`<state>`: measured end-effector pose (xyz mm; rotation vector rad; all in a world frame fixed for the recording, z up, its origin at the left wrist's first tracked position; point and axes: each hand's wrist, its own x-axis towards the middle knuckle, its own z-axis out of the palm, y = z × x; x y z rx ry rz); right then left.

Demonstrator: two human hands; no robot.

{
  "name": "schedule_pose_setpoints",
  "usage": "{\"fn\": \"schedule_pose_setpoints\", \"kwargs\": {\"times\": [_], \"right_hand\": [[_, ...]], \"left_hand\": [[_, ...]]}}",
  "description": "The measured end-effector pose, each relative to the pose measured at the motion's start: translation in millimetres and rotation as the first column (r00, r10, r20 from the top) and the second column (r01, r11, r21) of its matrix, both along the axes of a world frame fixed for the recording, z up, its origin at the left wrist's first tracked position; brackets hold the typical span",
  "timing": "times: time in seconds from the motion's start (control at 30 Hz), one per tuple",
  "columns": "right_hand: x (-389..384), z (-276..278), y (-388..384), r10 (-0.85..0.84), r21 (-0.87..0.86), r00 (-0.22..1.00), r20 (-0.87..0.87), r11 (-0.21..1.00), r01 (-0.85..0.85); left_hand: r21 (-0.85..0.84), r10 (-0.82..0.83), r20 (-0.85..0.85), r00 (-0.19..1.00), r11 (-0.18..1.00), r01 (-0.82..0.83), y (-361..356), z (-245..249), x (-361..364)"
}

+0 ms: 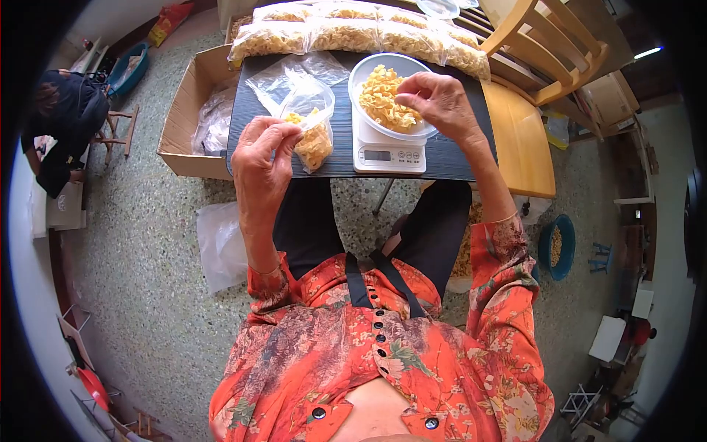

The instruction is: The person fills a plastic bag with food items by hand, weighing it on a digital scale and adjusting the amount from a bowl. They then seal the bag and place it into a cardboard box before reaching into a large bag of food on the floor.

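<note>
My left hand (264,153) pinches the rim of a clear plastic bag (318,140), whose mouth gapes; yellow curly dried pieces fill its lower part. A white kitchen scale (390,158) with a small display carries a clear round bowl (359,76). In the bowl lies a heap of the curly yellow pieces (383,103). My right hand (440,107) is over the bowl's right side, fingertips pressed together beside the heap; what they hold, if anything, is hidden. Flat clear bags (276,81) lie on the dark table (246,103) behind the open bag.
Filled bags (346,35) are stacked in rows along the table's far edge. A cardboard box (180,110) with plastic inside stands left, a wooden chair (524,136) right. Teal basins (557,247) sit on the floor. Another person (70,110) is at the far left.
</note>
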<state>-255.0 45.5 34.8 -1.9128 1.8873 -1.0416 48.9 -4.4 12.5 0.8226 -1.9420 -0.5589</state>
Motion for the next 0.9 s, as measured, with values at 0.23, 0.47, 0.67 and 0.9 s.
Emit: {"fn": "schedule_pose_setpoints", "kwargs": {"times": [0.23, 0.47, 0.67, 0.9], "right_hand": [[30.6, -12.6, -9.7, -0.080, 0.008, 0.895, -0.439, 0.996, 0.093], [23.0, -14.7, -6.2, -0.120, -0.057, 0.891, -0.439, 0.993, 0.106], [2.7, -11.6, 0.8, -0.112, 0.024, 0.978, 0.178, 0.994, 0.110], [-18.7, -22.8, -1.6, -0.153, 0.096, 0.425, 0.892, 0.984, 0.152]], "left_hand": [[0.015, -0.008, -0.005, 1.000, 1.000, 0.008, 0.5, -0.1, -4.3], [-0.019, -0.002, 0.036, 0.999, 1.000, 0.002, -2.8, -3.4, -2.4], [-0.035, -0.014, 0.025, 1.000, 0.999, 0.015, -1.5, -3.6, -5.4], [0.032, -0.011, -0.026, 1.000, 0.999, 0.012, 2.9, -1.5, -11.0]]}}
